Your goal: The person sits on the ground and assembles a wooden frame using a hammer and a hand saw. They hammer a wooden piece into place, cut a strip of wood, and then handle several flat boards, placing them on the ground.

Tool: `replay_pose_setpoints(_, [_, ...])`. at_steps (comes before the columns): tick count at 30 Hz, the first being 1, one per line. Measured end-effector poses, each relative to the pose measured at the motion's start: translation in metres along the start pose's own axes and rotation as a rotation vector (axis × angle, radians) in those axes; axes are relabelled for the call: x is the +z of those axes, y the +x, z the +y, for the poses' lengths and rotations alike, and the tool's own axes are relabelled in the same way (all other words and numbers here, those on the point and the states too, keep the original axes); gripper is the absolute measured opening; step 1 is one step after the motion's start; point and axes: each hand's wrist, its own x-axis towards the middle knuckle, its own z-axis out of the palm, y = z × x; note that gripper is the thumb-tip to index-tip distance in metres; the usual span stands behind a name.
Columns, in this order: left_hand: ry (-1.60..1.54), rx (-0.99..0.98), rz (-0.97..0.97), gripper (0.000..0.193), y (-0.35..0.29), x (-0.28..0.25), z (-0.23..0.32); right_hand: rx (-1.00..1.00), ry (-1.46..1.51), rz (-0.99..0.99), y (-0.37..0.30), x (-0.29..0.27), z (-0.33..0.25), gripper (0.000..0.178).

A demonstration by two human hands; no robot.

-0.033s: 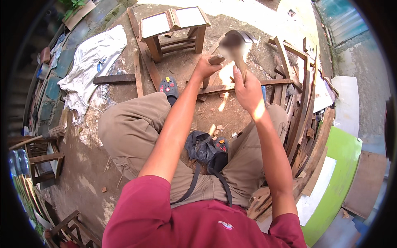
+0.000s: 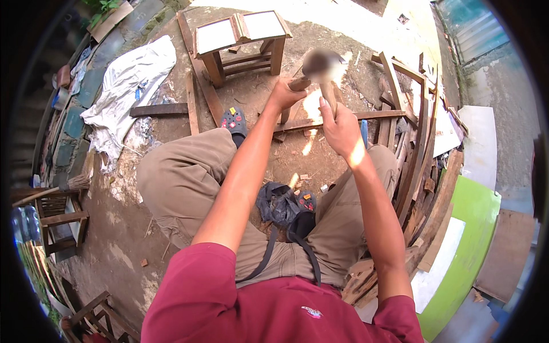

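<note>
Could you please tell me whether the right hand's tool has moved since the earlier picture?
Yes: judged against the wooden stand, the tool in the right hand has shifted slightly toward the person and left.

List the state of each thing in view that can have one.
Left hand: closed around a wooden piece.
Wooden piece: gripped, one end sticking out.
Right hand: closed on a hammer handle.
Hammer: held up, head blurred.
Small wooden stand: upright.
White cloth: crumpled, spread out.
Left clog: worn.
</note>
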Motion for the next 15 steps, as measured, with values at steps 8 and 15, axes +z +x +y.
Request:
replay_pose_setpoints(8, [0.028, -0.006, -0.024, 0.024, 0.011, -0.007, 0.009, -0.02, 0.072, 0.085, 0.009, -0.01, -0.025, 0.051])
replay_pose_setpoints(15, [0.007, 0.021, 0.015, 0.023, 0.003, -0.013, 0.002, 0.064, 0.026, 0.011, 0.025, -0.026, -0.046, 0.055])
